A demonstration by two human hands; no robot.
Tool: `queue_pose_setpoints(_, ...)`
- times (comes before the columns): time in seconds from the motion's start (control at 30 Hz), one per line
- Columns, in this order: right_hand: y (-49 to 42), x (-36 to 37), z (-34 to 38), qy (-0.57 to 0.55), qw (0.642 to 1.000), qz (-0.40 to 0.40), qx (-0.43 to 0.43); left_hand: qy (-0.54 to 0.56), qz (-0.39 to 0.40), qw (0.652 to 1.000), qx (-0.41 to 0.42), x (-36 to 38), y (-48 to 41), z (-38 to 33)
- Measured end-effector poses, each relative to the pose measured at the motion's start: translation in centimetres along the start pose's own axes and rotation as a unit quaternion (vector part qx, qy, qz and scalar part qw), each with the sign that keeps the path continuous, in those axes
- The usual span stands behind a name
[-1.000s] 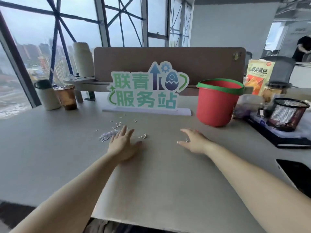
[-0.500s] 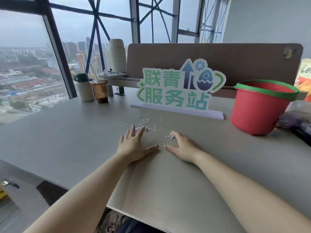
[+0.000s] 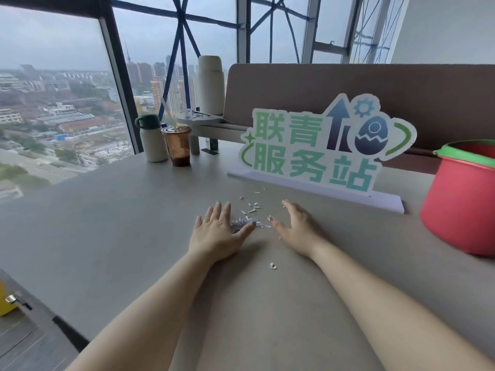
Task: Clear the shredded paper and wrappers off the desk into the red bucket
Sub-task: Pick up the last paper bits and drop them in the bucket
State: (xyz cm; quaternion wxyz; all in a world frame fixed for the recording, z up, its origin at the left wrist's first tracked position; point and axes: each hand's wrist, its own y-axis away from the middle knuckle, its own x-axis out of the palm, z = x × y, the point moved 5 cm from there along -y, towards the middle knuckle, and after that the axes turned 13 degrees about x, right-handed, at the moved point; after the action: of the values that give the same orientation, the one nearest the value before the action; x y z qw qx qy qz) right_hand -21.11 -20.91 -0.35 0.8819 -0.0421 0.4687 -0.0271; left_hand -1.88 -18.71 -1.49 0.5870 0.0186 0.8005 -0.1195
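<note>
A small heap of shredded paper [image 3: 245,223] lies on the grey desk [image 3: 107,223], with loose bits scattered behind it toward the sign. My left hand [image 3: 217,234] lies flat on the desk, fingers spread, its thumb side touching the heap. My right hand [image 3: 297,227] stands on its edge just right of the heap, fingers apart, holding nothing. One stray scrap [image 3: 272,265] lies nearer to me between my forearms. The red bucket [image 3: 460,204] with a green rim stands at the right edge of view, partly cut off.
A standing sign with green characters [image 3: 321,153] is right behind the paper. A white bottle with a green lid [image 3: 153,139] and a brown plastic cup [image 3: 178,145] stand at the back left near the window. A brown divider panel [image 3: 348,89] closes the desk's far side.
Both hands have closed in on the paper: the left slid right against the heap, the right moved left and tipped onto its edge. My view has turned left, so the bucket is now at the frame's edge.
</note>
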Motion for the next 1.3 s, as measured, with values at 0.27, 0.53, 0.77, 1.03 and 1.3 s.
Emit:
queue_pose_setpoints(0.27,-4.8,1.9,-0.1,0.118,0.989,0.086,0.020,-0.019,0.047,0.998,0.029,0.5,-4.1,1.3)
queue_pose_setpoints(0.53,-6.5,1.5,0.1,-0.017,0.990,0.142,-0.004,0.001,0.068,0.993,0.093,0.7,-7.4,1.4)
queue_pose_setpoints(0.77,-9.5,2.6,1.3,0.106,0.987,0.120,-0.024,0.013,0.074,0.991,0.109,0.9,-9.4,1.5)
queue_pose_setpoints(1.03,-11.6,3.3,1.5,0.084,0.985,0.140,-0.055,0.032,0.092,0.987,0.129,1.2,-11.1,1.5)
queue_pose_setpoints(1.3,-9.3,3.1,2.1,0.092,0.975,0.171,-0.112,0.004,0.134,0.978,0.158,1.2,-10.1,0.7)
